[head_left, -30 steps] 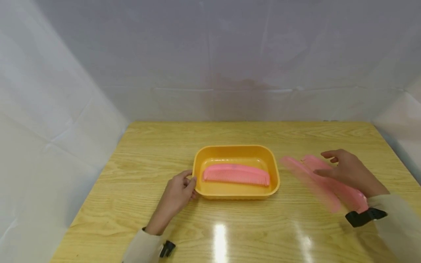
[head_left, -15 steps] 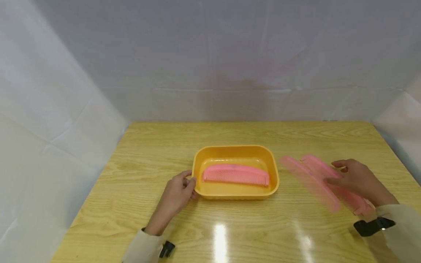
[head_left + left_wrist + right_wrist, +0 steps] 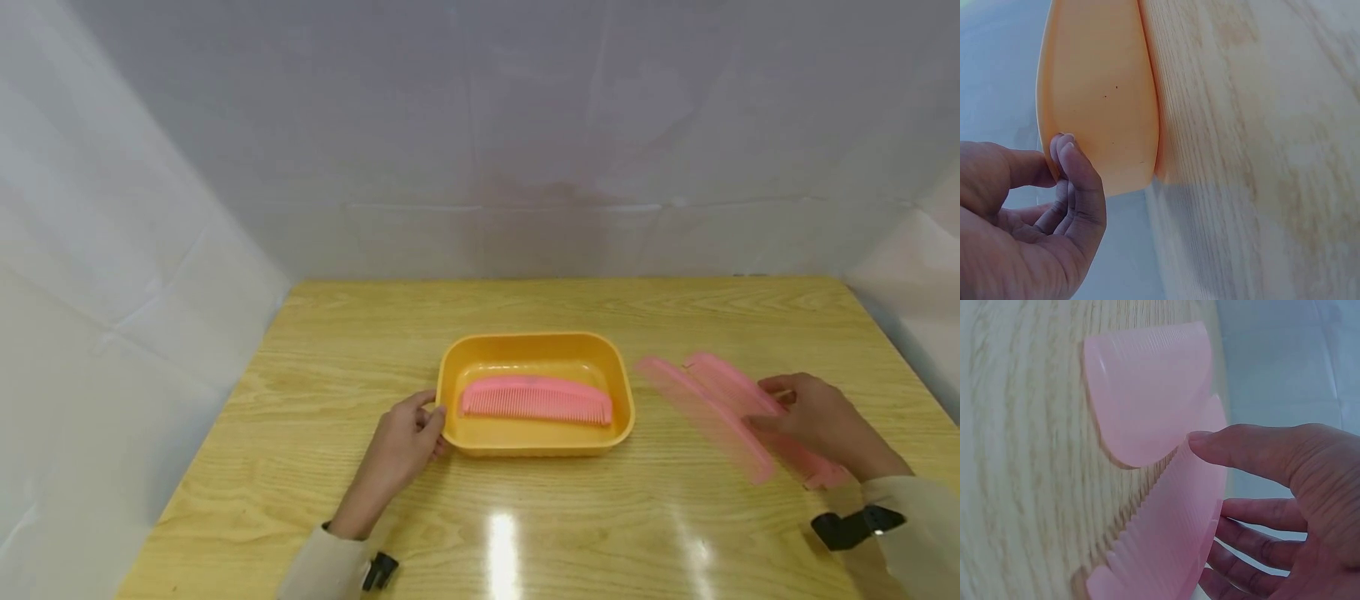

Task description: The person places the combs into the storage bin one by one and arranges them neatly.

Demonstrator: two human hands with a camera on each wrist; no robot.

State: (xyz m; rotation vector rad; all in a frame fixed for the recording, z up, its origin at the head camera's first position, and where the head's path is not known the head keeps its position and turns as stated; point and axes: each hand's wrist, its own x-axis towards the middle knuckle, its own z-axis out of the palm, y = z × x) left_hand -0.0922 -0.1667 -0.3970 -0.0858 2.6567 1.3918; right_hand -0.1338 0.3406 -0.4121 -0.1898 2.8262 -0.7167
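My left hand [image 3: 401, 446] pinches the left rim of a yellow plastic basin [image 3: 536, 451], thumb on one side of the rim and fingers on the other. A pink comb [image 3: 536, 400] lies lengthwise inside the basin. Right of the basin, two more pink combs lie slantwise on the table, side by side. My right hand [image 3: 825, 421] is at the outer comb [image 3: 723, 382], with its thumb [image 3: 1213, 447] on the toothed face and its fingers against the spine. The inner comb [image 3: 738, 429] lies free of the hand; its teeth look blurred in the head view.
The wooden table [image 3: 352, 350] carries the basin and combs. White sheeting [image 3: 480, 150] rises behind the table and along both sides. Black bands are visible at both wrists.
My right hand has slid right and slightly toward me along the outer comb, its fingers closing against it. The left hand and the basin have stayed in place.
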